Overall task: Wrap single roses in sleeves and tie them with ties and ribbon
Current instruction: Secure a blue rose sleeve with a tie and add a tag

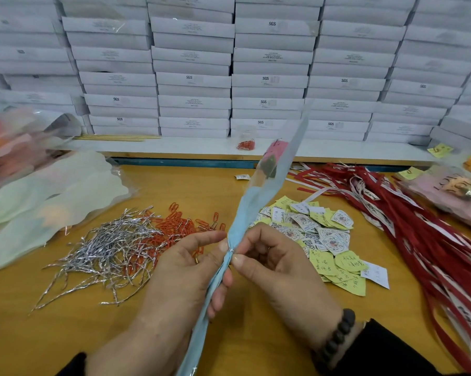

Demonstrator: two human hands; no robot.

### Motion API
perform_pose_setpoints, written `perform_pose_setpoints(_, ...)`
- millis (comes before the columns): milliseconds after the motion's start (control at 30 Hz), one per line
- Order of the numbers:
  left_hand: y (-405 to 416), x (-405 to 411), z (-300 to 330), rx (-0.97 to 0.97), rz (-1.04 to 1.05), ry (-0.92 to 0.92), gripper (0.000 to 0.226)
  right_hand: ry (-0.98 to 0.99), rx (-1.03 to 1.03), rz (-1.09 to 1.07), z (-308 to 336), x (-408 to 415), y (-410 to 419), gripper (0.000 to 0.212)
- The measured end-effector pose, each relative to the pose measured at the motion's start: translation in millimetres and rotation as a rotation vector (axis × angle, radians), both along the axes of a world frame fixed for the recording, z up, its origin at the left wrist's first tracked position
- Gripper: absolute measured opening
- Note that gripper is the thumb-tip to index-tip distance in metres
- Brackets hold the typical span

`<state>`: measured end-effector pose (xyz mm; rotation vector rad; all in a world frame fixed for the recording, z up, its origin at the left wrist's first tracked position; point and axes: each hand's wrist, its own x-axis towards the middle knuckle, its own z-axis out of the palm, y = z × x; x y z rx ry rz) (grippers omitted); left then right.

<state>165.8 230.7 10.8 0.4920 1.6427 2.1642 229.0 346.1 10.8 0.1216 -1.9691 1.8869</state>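
Two hands (186,270) (277,263); one sleeved rose (266,169)

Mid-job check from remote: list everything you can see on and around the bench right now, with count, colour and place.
sleeved rose: one, pink bloom in a light blue sleeve, held upright at centre
silver tie: one, round the sleeve's neck between the thumbs
twist ties: a heap, silver, left of the hands
paper clips: a heap, orange-red, beside the ties
clip jar: one, clear, on the back ledge
tags: a pile, yellow and white, right of the hands
ribbons: a bundle, red and white, far right
spare sleeves: a stack, pale, far left
boxes: many, white, stacked behind
table: one, wooden
left hand: grips the sleeve
right hand: pinches at the tie
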Motion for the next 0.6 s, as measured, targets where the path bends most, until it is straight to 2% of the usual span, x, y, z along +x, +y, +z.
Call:
perform_pose_setpoints(100, -1, 2, -1, -0.024, -0.014, 0.04, 0.023, -0.011, 0.076, -0.047, 0, -1, 0, 0.012)
perform_pose_setpoints(233, -2, 3, -3, -0.084, -0.009, 0.046, 0.036, -0.055, 0.094, -0.066, 3, -3, 2, 0.015)
perform_pose_setpoints(367, -2, 4, 1, -0.084, -0.039, -0.008, 0.026, -0.135, 0.058, -0.046, 6, -3, 5, 0.018)
perform_pose_setpoints(467, -2, 3, 5, -0.066, -0.048, 0.028, 0.014, -0.244, -0.091, -0.014, 6, -2, 7, 0.019)
perform_pose_setpoints(600, -1, 7, 5, -0.131, -0.004, 0.217, 0.004, -0.42, -0.406, 0.119, 5, -2, 11, 0.018)
